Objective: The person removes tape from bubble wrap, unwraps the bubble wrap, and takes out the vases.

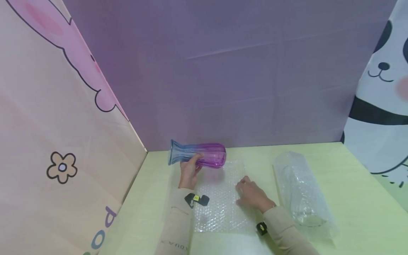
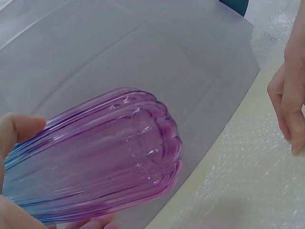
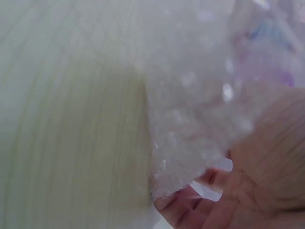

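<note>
My left hand (image 1: 190, 173) grips a ribbed glass vase (image 1: 211, 155), blue at the flared mouth and pink-purple at the base. The vase lies sideways in the air, its mouth to the left, above the far end of a clear bubble wrap sheet (image 1: 216, 209). In the left wrist view, the thumb lies along the upper side of the vase (image 2: 109, 157). My right hand (image 1: 253, 194) is at the right side of the sheet with bent fingers, pinching its edge. Part of the palm is hidden behind the bubble wrap (image 3: 190, 129) in the right wrist view.
To the right, a clear glass vase wrapped in bubble wrap (image 1: 302, 191) lies on the pale yellow table (image 1: 350, 184). A purple backdrop (image 1: 223, 78) stands behind the table, with printed panels at the left and right.
</note>
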Tool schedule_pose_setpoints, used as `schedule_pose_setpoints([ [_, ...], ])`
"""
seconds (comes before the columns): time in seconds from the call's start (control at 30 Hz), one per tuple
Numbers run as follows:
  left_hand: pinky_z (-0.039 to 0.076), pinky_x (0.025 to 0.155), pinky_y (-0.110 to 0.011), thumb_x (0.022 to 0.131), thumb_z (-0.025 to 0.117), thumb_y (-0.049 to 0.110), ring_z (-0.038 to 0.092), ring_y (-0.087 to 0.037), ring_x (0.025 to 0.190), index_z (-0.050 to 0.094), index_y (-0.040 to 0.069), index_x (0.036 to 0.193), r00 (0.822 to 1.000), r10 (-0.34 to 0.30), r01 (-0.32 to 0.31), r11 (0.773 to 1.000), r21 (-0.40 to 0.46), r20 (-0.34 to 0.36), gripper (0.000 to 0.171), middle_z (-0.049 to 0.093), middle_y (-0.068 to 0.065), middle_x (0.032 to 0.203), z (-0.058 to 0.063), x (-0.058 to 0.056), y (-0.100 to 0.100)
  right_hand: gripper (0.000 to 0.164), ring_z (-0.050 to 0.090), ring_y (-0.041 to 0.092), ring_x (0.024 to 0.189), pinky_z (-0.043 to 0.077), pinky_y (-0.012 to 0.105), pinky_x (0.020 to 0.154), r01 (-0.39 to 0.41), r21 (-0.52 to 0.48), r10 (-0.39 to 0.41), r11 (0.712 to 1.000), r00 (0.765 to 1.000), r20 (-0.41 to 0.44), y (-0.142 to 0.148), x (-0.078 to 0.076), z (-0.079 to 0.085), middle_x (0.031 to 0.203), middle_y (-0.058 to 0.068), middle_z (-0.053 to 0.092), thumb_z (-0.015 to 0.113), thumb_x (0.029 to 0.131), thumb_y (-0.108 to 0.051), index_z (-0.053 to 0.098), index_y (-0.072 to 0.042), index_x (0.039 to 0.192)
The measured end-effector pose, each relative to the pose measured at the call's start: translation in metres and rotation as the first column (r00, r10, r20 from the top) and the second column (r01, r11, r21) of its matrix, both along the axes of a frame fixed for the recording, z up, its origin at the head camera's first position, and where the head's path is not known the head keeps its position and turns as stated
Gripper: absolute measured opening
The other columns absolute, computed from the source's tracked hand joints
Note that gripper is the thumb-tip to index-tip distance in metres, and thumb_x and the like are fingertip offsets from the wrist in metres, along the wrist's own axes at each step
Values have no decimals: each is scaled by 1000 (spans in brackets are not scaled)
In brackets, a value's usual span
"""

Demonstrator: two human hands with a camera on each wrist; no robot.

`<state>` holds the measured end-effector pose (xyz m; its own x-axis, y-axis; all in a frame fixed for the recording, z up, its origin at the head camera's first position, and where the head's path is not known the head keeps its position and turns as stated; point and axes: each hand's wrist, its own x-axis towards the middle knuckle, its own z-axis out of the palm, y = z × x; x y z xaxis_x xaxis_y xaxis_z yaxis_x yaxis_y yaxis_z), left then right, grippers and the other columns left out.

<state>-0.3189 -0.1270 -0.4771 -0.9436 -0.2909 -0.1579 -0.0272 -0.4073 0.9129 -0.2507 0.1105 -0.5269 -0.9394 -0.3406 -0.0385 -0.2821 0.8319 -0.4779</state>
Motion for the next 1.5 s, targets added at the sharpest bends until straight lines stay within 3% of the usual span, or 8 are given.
schedule_pose_setpoints([
  [0.2, 51, 105, -44, 78, 84, 10, 60, -18, 100, 45, 13, 129, 999, 36, -36, 999, 18, 14, 64, 61, 0, 106, 0, -3, 1, 51, 60, 42, 113, 57, 57, 95, 1, 4, 0, 1000, 1000, -6, 0, -2, -2, 136, 22, 52, 85, 77, -17, 68, -1, 122],
  [0.47, 48, 109, -46, 75, 87, 12, 58, -22, 115, 44, 12, 135, 996, 76, -76, 997, -3, 46, 74, 60, -5, 122, -2, -5, 1, 49, 60, 41, 112, 57, 57, 94, 2, -12, -2, 1000, 1000, -1, 1, -3, -6, 135, 21, 52, 85, 77, -17, 68, -3, 120],
  [0.73, 45, 114, -48, 75, 88, 11, 49, -27, 134, 38, 14, 147, 994, 86, -84, 996, -33, 64, 87, 48, -8, 145, -3, -7, 1, 51, 59, 41, 113, 57, 57, 94, 2, -9, -2, 1000, 1000, -5, 2, -4, -7, 136, 21, 51, 85, 76, -17, 68, -3, 122],
  [1.07, 43, 118, -49, 73, 90, 11, 45, -30, 141, 30, 10, 151, 992, 113, -111, 993, -41, 53, 98, 41, -12, 153, -6, -15, 3, 50, 60, 41, 113, 57, 58, 94, 6, -12, -6, 1000, 1000, 0, 2, -4, -7, 136, 21, 52, 86, 76, -17, 68, -3, 121],
  [1.5, 43, 119, -45, 71, 91, 10, 37, -28, 149, 21, 16, 157, 990, 136, -134, 990, -45, 38, 111, 36, -8, 159, -9, -19, 7, 51, 61, 41, 112, 58, 57, 93, 5, -5, -5, 1000, 1000, -14, 2, -5, -9, 135, 21, 52, 87, 76, -19, 68, -3, 120],
])
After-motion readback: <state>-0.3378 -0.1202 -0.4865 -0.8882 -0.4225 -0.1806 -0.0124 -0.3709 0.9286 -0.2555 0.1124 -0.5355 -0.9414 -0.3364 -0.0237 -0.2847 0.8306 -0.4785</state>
